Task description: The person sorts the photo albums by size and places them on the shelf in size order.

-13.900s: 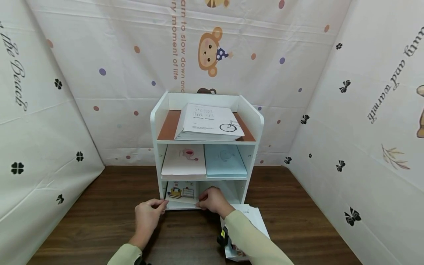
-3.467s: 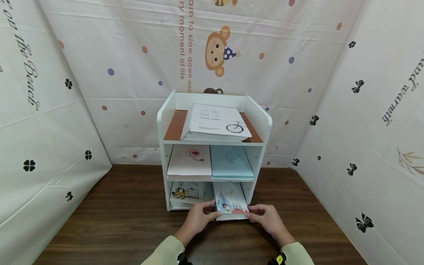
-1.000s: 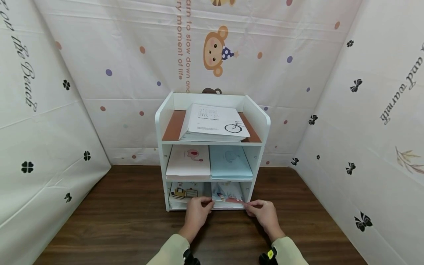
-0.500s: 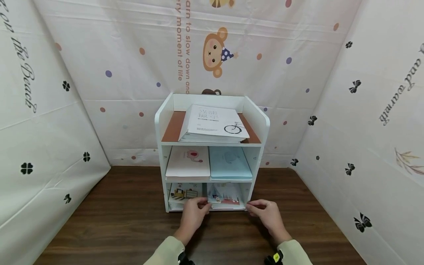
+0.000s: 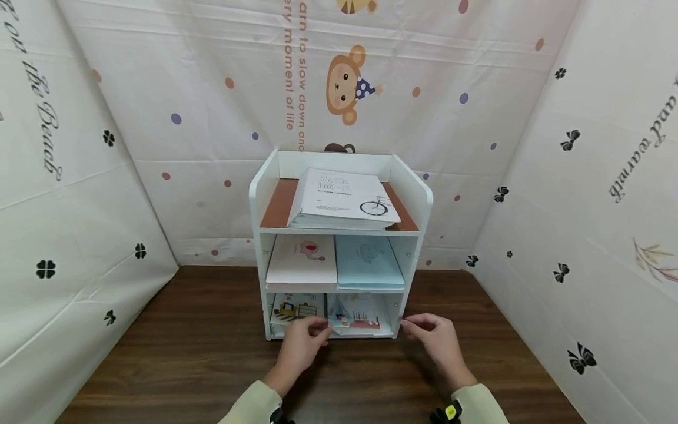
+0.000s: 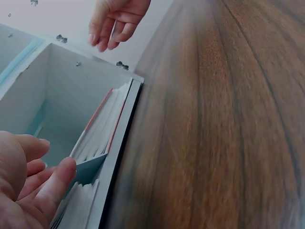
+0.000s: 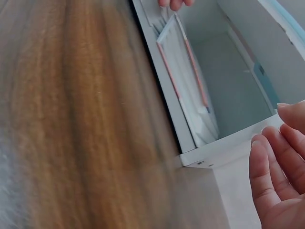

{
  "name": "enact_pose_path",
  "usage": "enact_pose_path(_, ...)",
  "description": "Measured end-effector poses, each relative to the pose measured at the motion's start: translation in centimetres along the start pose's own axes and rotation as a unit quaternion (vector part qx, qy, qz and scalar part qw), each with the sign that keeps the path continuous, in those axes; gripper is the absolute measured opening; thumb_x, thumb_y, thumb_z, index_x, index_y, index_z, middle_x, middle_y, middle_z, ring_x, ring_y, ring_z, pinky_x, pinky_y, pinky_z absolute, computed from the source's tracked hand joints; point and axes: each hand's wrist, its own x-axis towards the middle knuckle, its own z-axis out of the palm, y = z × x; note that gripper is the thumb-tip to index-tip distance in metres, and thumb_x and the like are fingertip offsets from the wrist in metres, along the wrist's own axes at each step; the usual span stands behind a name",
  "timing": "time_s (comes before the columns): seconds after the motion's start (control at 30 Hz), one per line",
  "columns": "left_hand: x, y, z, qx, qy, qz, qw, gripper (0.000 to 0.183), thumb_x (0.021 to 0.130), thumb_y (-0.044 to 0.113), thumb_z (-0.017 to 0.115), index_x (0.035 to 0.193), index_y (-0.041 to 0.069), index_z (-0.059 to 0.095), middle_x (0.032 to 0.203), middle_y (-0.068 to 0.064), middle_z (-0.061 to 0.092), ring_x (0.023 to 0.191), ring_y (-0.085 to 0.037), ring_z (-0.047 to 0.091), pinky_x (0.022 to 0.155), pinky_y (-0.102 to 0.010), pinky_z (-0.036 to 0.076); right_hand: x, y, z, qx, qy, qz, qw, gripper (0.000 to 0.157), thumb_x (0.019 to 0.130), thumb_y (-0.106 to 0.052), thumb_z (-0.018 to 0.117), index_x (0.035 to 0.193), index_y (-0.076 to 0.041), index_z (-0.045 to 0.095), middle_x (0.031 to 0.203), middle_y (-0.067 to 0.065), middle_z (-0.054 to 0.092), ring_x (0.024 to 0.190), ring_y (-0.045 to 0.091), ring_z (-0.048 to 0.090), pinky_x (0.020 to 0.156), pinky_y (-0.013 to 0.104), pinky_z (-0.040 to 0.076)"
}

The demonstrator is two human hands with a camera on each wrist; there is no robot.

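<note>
In the lower right compartment of the white shelf (image 5: 414, 265) lies a small stack of booklets (image 5: 357, 312), its top cover printed with blue and red pictures. My left hand (image 5: 301, 348) is just in front of the stack's left corner. In the left wrist view its fingers (image 6: 55, 188) are loosely bent around nothing; whether a fingertip touches the stack is unclear. Just outside the shelf's right wall, my right hand (image 5: 438, 346) is apart from the booklets, its fingers (image 7: 274, 164) relaxed and holding nothing. Left of the stack lies a booklet with a yellow truck (image 5: 290, 310), partly behind my left hand.
On the top tier lies a thick stack of white books (image 5: 344, 197) with a bicycle drawing. The middle tier holds pale pink booklets (image 5: 296, 262) and light blue booklets (image 5: 368, 262) side by side. Beneath everything is a dark wooden table (image 5: 212, 341); printed cloth (image 5: 201, 118) hangs behind.
The booklets, once on the table, went into the lower right compartment, were pushed inward and shifted left. Both hands have since released them: the right drew back rightward, the left moved slightly left.
</note>
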Motion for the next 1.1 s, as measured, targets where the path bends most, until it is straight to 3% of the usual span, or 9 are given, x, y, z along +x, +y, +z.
enact_pose_path(0.23,-0.4,0.3,-1.6,0.014,-0.006,0.021,0.9997,0.023,0.088,0.016,0.067,0.106,0.003,0.068,0.091,-0.005,0.070,0.063,-0.005,0.064,0.056,-0.017,0.053,0.1,-0.8,-1.2,-0.018,0.000,-0.016,1.000,0.036,0.072,-0.048,0.076,0.091,-0.017,0.073,0.089,0.002,0.071,0.074,0.018,0.067,0.070,0.034,0.058)
enact_pose_path(0.4,-0.9,0.7,-3.3,0.051,0.020,0.044,0.9975,0.013,0.088,0.019,0.066,0.100,0.014,0.070,0.086,0.001,0.070,0.063,-0.003,0.062,0.056,-0.017,0.052,0.3,-1.5,-2.0,-0.008,0.003,-0.042,0.999,0.034,0.074,-0.042,0.077,0.092,-0.014,0.073,0.091,0.005,0.071,0.077,0.021,0.068,0.070,0.037,0.058)
enact_pose_path(0.67,-1.6,1.3,-6.0,0.101,0.067,0.081,0.9893,0.009,0.087,0.020,0.068,0.089,0.029,0.069,0.080,0.015,0.066,0.072,0.001,0.060,0.060,-0.017,0.052,0.5,-2.4,-3.9,-0.076,0.028,-0.080,0.993,0.031,0.078,-0.047,0.072,0.095,-0.021,0.072,0.096,-0.002,0.071,0.083,0.011,0.062,0.068,0.021,0.053)
enact_pose_path(0.9,-2.5,1.7,-8.6,0.152,0.069,0.092,0.9816,0.011,0.087,0.021,0.068,0.085,0.032,0.068,0.081,0.015,0.067,0.073,0.004,0.059,0.060,-0.017,0.051,0.4,-3.4,-5.2,-0.108,0.033,-0.103,0.988,0.032,0.080,-0.048,0.070,0.101,-0.025,0.071,0.100,-0.006,0.069,0.087,0.010,0.061,0.070,0.020,0.053)
enact_pose_path(1.1,-3.2,1.6,-11.0,0.202,0.077,0.119,0.9692,0.009,0.087,0.020,0.068,0.085,0.029,0.068,0.078,0.014,0.066,0.067,0.005,0.057,0.056,-0.015,0.050,0.8,-4.0,-6.3,-0.158,0.057,-0.156,0.973,0.027,0.082,-0.042,0.071,0.104,-0.027,0.069,0.100,-0.006,0.068,0.085,0.005,0.060,0.071,0.016,0.052)
